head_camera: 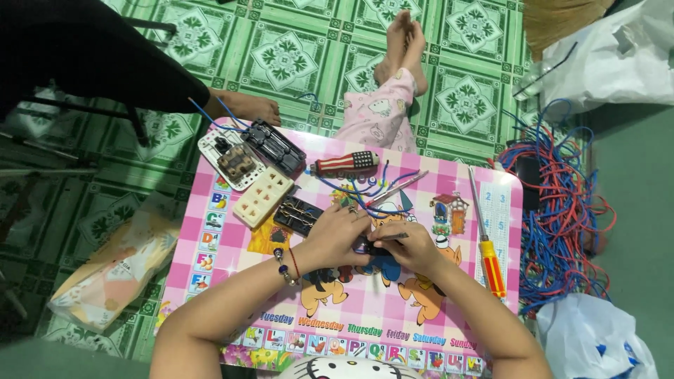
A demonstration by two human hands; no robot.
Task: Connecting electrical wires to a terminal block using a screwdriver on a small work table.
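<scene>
A small pink checked table [449, 309] printed with cartoon animals stands on a green patterned tile floor [288, 56]. On it, at ten o'clock, lie a white socket plate [262, 197], a white switch plate [228, 160] and a black socket back [275, 146]. At twelve o'clock rests a striped-handled tool [345, 163]. At three o'clock lies a screwdriver [487, 243] with an orange handle. Off the table at three o'clock sits a tangle of red and blue wires [562, 210]. Another person's bare feet [401, 42] show at twelve o'clock.

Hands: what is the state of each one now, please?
Left hand: closed on the small black part.
Right hand: closed on the same part, pinching it.
</scene>
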